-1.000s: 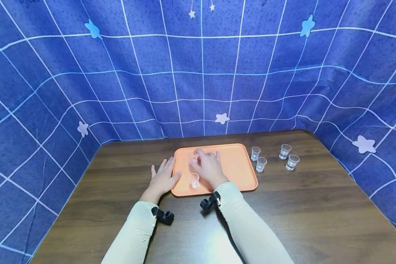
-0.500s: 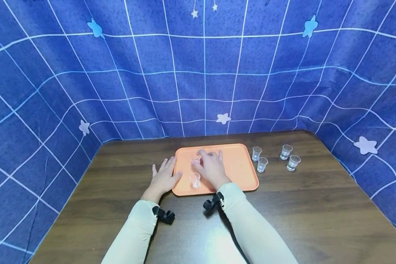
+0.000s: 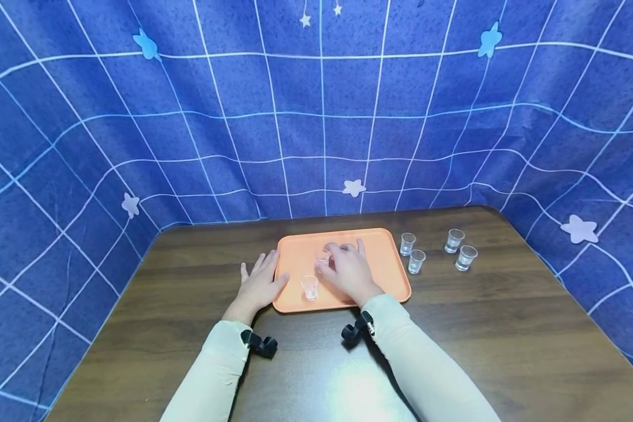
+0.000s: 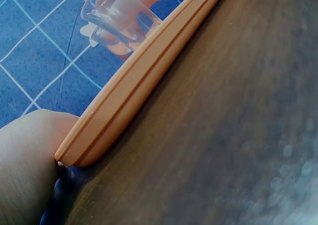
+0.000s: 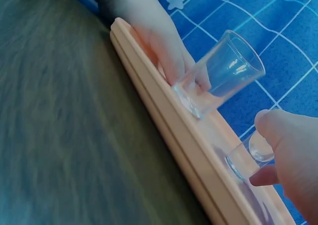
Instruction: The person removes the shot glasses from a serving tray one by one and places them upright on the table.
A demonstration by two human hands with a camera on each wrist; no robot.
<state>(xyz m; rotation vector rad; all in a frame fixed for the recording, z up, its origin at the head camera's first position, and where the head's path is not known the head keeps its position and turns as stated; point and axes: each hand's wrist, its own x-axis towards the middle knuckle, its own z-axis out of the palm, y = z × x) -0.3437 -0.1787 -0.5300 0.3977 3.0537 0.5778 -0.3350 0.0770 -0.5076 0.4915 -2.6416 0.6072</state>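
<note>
On an orange tray [image 3: 381,264], my right hand [image 3: 350,271] pinches a small clear shot glass [image 3: 323,257] between thumb and fingers. In the right wrist view that glass [image 5: 241,160] is close over the tray floor; whether its base touches is hard to tell. A second shot glass [image 3: 309,287] stands upright near the tray's front left corner, just below the held one. My left hand [image 3: 258,287] rests at the tray's left edge, fingers extended along the rim and thumb over it. The left wrist view shows a glass [image 4: 117,19] beyond the tray's rim.
Right of the tray on the wooden table [image 3: 506,328], two shot glasses [image 3: 408,244] [image 3: 416,261] stand close to its edge. Another pair [image 3: 454,240] [image 3: 466,258] stands farther right. A blue curtain [image 3: 295,135] hangs behind and at both sides.
My right hand has moved to the right over the tray, and the pinched shot glass has moved with it. The left hand and the front glass have stayed in place.
</note>
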